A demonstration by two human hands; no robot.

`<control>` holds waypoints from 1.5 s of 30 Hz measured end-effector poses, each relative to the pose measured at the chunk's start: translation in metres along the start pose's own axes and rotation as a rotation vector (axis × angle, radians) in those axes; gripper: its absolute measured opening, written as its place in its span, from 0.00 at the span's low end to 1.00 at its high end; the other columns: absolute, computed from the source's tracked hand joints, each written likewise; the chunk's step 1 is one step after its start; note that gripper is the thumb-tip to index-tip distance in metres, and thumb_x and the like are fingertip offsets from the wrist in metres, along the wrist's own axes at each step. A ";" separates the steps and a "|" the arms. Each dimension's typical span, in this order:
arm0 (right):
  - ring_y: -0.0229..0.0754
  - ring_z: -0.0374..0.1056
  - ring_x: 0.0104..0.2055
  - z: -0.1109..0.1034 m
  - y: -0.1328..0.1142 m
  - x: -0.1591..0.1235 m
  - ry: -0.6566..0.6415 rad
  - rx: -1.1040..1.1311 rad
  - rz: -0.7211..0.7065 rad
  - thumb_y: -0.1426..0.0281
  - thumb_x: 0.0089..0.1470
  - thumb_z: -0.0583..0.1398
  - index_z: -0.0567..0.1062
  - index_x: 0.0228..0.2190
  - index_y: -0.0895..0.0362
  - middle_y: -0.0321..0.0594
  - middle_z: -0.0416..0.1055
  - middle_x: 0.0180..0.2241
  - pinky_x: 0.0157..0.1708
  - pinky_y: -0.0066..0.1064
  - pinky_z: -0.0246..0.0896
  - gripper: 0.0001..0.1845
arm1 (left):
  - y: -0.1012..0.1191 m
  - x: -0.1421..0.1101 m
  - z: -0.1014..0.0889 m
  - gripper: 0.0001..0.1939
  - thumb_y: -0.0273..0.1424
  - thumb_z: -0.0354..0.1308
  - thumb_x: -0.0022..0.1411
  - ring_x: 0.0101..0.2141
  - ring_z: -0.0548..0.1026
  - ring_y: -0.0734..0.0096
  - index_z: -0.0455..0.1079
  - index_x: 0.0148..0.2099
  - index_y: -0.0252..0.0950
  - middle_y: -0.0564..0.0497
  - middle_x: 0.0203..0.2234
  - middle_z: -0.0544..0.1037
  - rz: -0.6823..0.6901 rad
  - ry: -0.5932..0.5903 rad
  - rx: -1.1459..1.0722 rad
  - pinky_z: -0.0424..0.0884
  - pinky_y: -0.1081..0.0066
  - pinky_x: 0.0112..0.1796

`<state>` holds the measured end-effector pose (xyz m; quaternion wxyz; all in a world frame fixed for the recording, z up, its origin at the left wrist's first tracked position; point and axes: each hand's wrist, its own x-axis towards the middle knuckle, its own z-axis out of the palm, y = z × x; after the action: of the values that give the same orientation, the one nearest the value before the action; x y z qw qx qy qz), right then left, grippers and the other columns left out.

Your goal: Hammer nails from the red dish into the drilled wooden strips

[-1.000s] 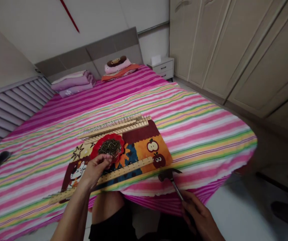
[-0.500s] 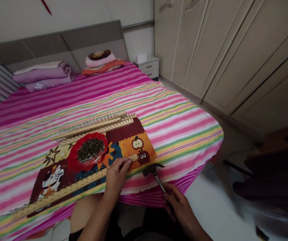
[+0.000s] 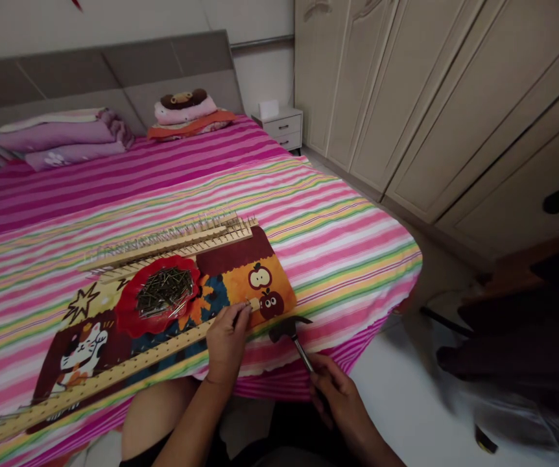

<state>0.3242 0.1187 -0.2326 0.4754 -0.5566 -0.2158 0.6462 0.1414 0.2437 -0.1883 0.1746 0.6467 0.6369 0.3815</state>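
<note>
A long wooden strip point(image 3: 114, 370) with a row of holes lies across a patchwork mat point(image 3: 240, 259) on the striped bed point(image 3: 333, 227). My left hand point(image 3: 227, 340) rests on the strip near its right end, fingers pinched together on something I cannot make out. My right hand point(image 3: 340, 399) grips the handle of a small hammer point(image 3: 290, 331), whose dark head lies on the bed edge just right of the strip's end. A red dish of nails point(image 3: 160, 295) sits on the mat to the left of my left hand.
More wooden strips studded with nails point(image 3: 167, 237) lie behind the dish. Folded blankets point(image 3: 60, 139) and a stack with a plush toy point(image 3: 187, 113) lie by the headboard. A white nightstand point(image 3: 279, 123) and wardrobe doors point(image 3: 406, 97) stand on the right. Dark objects lie on the floor at right.
My left hand left the dish of nails and moved right to the strip's right end. The hammer stayed on the bed edge. The view turned to the right.
</note>
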 end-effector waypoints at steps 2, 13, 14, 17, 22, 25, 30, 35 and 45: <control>0.29 0.52 0.14 0.000 0.001 0.001 0.003 -0.014 -0.014 0.62 0.48 0.59 0.71 0.42 0.57 0.27 0.62 0.18 0.10 0.17 0.40 0.19 | -0.002 0.000 0.002 0.13 0.40 0.53 0.58 0.34 0.76 0.67 0.75 0.33 0.39 0.51 0.30 0.79 0.044 0.021 0.014 0.71 0.69 0.38; 0.44 0.70 0.44 0.010 -0.049 -0.003 0.084 -0.304 -0.427 0.66 0.54 0.59 0.75 0.48 0.53 0.41 0.76 0.42 0.45 0.32 0.64 0.18 | -0.004 -0.003 0.007 0.14 0.37 0.49 0.63 0.32 0.75 0.69 0.74 0.35 0.38 0.51 0.29 0.78 0.157 0.028 0.131 0.69 0.71 0.35; 0.45 0.69 0.48 0.011 -0.060 -0.002 0.061 -0.442 -0.568 0.68 0.56 0.57 0.74 0.50 0.53 0.42 0.75 0.46 0.49 0.34 0.63 0.19 | -0.004 -0.003 0.007 0.14 0.37 0.49 0.63 0.32 0.75 0.69 0.74 0.35 0.38 0.51 0.29 0.78 0.168 0.030 0.136 0.69 0.71 0.35; 0.44 0.71 0.44 0.018 -0.090 0.002 -0.019 -0.834 -0.884 0.74 0.61 0.51 0.69 0.54 0.54 0.46 0.75 0.42 0.43 0.34 0.67 0.21 | -0.004 -0.004 0.009 0.14 0.35 0.48 0.64 0.30 0.74 0.70 0.73 0.34 0.37 0.51 0.27 0.77 0.204 0.028 0.176 0.67 0.72 0.33; 0.46 0.73 0.33 0.037 -0.113 -0.002 -0.050 -1.176 -1.023 0.77 0.60 0.48 0.68 0.55 0.61 0.49 0.73 0.35 0.28 0.35 0.70 0.23 | -0.004 -0.005 0.012 0.16 0.36 0.48 0.65 0.25 0.71 0.71 0.70 0.28 0.37 0.52 0.21 0.72 0.215 0.052 0.270 0.63 0.72 0.28; 0.47 0.73 0.32 0.043 -0.118 -0.007 -0.011 -1.283 -1.042 0.77 0.59 0.49 0.69 0.54 0.62 0.48 0.73 0.34 0.26 0.35 0.70 0.23 | -0.003 -0.005 0.013 0.16 0.35 0.47 0.65 0.26 0.71 0.71 0.70 0.29 0.37 0.52 0.22 0.73 0.225 0.052 0.265 0.63 0.73 0.30; 0.46 0.72 0.26 0.041 -0.121 -0.007 0.051 -1.495 -0.958 0.78 0.56 0.52 0.70 0.54 0.59 0.45 0.73 0.30 0.22 0.32 0.68 0.24 | -0.005 -0.005 0.013 0.13 0.32 0.48 0.65 0.29 0.72 0.71 0.71 0.33 0.37 0.52 0.25 0.75 0.241 0.023 0.256 0.65 0.72 0.32; 0.44 0.72 0.28 0.032 -0.117 -0.008 0.036 -1.256 -0.978 0.76 0.59 0.50 0.70 0.55 0.58 0.44 0.72 0.30 0.25 0.31 0.68 0.23 | -0.007 -0.004 0.015 0.11 0.33 0.50 0.65 0.29 0.74 0.70 0.71 0.34 0.36 0.51 0.26 0.76 0.293 0.084 0.239 0.67 0.72 0.33; 0.42 0.73 0.32 -0.002 -0.027 -0.003 0.139 -0.155 -0.196 0.57 0.44 0.66 0.79 0.44 0.49 0.36 0.77 0.32 0.26 0.24 0.68 0.24 | -0.016 -0.006 -0.056 0.09 0.34 0.51 0.62 0.33 0.75 0.71 0.72 0.39 0.38 0.51 0.31 0.78 0.209 0.149 0.231 0.69 0.72 0.36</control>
<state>0.3354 0.1281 -0.2100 0.5056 -0.6112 -0.2852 0.5381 0.0904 0.2255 -0.1653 0.0108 0.6951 0.6170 0.3689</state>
